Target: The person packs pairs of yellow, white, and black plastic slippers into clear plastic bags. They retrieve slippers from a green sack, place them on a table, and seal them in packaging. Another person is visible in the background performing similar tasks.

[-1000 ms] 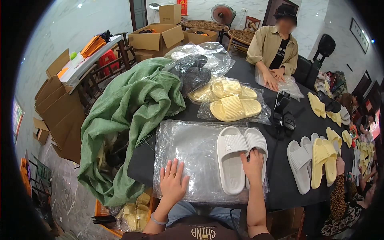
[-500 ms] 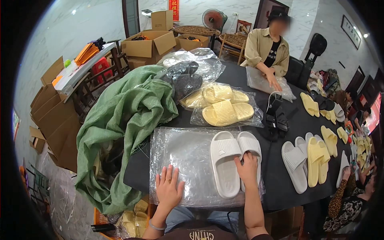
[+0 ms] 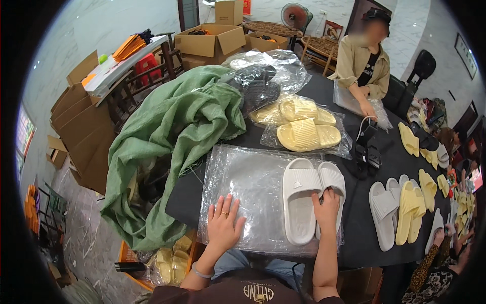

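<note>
My left hand lies flat, fingers stretched out, on a stack of clear plastic bags at the table's front edge. On the right part of that stack rests a pair of light grey slide slippers, toes pointing away from me. The left slipper lies beside my right hand. That hand is closed on the right slipper, its fingertips at the strap's opening and partly hidden there. Beyond the bags sit pale yellow slippers wrapped in clear plastic.
Green cloth drapes over the table's left side. An orange crate with wrapped slippers stands below. Loose grey slippers and yellow slippers line the right, near a black stand. A co-worker handles bags across the table.
The whole view has swung, so the table and my hands appear farther right and slightly higher. Both hands keep their places on the bags and the slipper.
</note>
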### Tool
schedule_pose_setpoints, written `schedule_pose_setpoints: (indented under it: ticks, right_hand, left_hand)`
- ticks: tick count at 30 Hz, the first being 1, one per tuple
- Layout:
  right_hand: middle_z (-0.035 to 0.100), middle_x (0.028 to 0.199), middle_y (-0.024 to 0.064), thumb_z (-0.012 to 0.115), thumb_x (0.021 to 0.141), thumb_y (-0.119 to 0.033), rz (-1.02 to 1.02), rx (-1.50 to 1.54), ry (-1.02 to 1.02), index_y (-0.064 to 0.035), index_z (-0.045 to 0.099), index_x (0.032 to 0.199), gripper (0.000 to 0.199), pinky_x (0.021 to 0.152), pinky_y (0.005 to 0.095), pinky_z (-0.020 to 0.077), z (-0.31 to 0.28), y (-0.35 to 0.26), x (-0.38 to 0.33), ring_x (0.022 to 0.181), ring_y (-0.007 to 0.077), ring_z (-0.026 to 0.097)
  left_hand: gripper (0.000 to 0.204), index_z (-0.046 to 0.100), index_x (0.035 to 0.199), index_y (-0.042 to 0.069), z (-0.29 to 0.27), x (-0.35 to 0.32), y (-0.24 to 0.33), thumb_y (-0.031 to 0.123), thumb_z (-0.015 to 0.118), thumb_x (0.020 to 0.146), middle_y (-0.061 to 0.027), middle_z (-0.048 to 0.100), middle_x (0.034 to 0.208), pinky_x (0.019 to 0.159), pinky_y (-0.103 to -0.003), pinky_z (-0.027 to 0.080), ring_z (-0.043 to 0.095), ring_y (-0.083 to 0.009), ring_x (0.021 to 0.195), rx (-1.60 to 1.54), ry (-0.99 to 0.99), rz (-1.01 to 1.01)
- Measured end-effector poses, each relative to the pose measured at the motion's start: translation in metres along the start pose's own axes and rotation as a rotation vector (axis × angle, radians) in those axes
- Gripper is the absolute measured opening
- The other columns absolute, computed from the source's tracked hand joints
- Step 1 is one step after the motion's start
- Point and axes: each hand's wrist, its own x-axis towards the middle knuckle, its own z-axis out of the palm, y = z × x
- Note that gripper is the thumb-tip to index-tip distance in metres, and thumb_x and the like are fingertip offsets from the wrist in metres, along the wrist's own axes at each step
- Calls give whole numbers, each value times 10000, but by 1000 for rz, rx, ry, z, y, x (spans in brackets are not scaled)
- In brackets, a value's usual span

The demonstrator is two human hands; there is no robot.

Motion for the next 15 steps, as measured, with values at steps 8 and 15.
schedule_pose_setpoints:
  ticks: [8,15]
  right_hand:
    - [577,1161,194,635,842,-313,-22,28,-20,54,607,1048,422,941,502,371,0,1,1,1081,392,483]
    - [579,1156,197,640,842,-284,-32,3,-8,62,607,1049,405,934,498,373,4,6,1,1063,401,485]
  left_hand:
    - [507,534,1337,119,-2,0,0,346,586,886,-118,448,1441,1100,-493,252,397,-318,1339,-21,16,-13]
    - [536,510,1363,132,1,-2,-1,367,575,885,-113,418,1466,1108,-488,239,376,-302,1357,-2,6,-9]
